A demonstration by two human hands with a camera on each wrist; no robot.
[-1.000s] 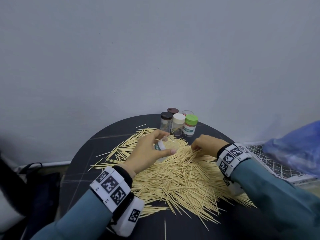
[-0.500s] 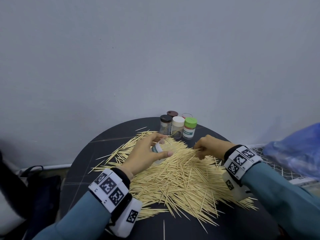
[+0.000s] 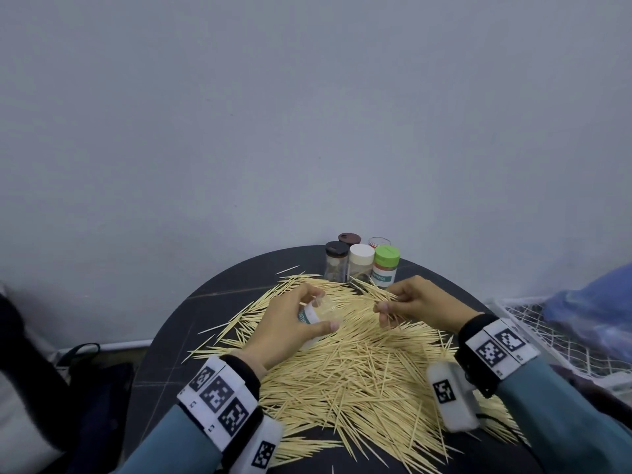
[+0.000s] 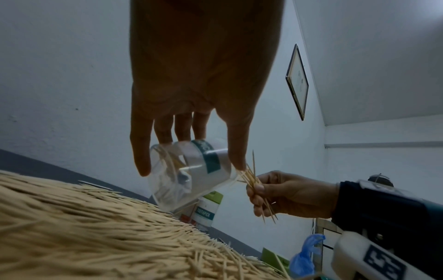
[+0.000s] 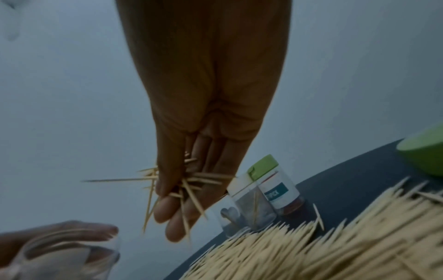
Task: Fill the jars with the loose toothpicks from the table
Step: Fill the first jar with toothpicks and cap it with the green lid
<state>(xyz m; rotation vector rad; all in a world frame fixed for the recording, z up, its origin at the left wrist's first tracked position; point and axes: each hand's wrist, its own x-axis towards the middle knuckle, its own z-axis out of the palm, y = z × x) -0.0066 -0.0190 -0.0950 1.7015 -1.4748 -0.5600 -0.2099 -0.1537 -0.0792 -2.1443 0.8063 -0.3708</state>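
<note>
A broad pile of loose toothpicks [image 3: 359, 371] covers the dark round table [image 3: 164, 371]. My left hand [image 3: 325, 309] grips a clear, lidless jar with a teal label [image 3: 313, 314], held tilted above the pile with its mouth turned right; in the left wrist view the jar [image 4: 191, 174] has a few toothpicks inside. My right hand [image 3: 381, 307] pinches a small bunch of toothpicks [image 3: 383, 295] just right of the jar's mouth. The right wrist view shows that bunch [image 5: 191, 181] fanned out between curled fingers [image 5: 167, 208].
Several jars stand at the table's far edge: dark-lidded [image 3: 335, 261], white-lidded [image 3: 360, 263], green-lidded [image 3: 385, 266]. A green round object [image 5: 424, 157] lies near them. A white wire basket [image 3: 547, 330] and blue plastic bag [image 3: 598, 302] sit at right.
My right hand has risen off the pile with a bunch of toothpicks pinched in it, close to the jar's mouth. My left hand keeps hold of the jar.
</note>
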